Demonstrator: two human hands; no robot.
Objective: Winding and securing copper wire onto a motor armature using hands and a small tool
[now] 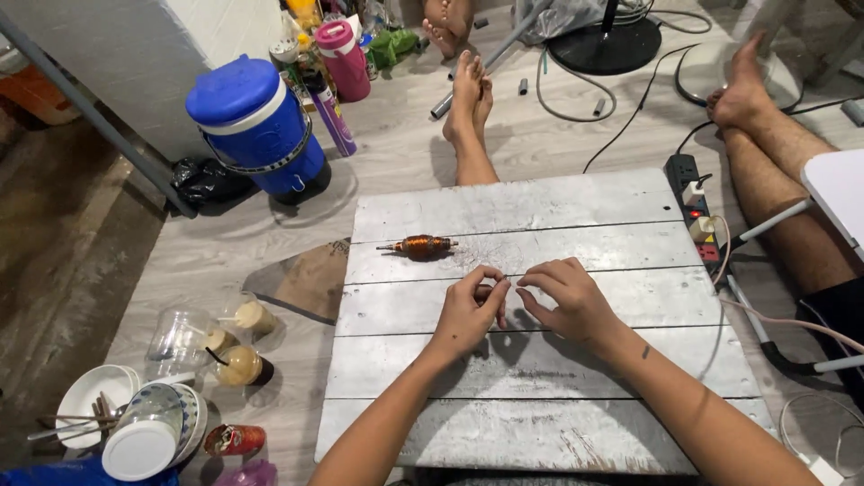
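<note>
My left hand (470, 310) and my right hand (569, 299) rest close together over the middle of a white slatted wooden board (540, 360). Their fingertips are pinched toward each other, as if on something very thin; I cannot make out what is between them. A copper-wound motor armature (420, 246) lies on the board a little beyond my left hand, untouched.
A blue water cooler (256, 126), bottles and a pink tumbler (344, 59) stand at the back left. Plastic cups, bowls and a can (234, 439) clutter the floor at left. A power strip (697, 211) with cables lies at right. Other people's bare legs and feet (470, 99) stretch beyond the board.
</note>
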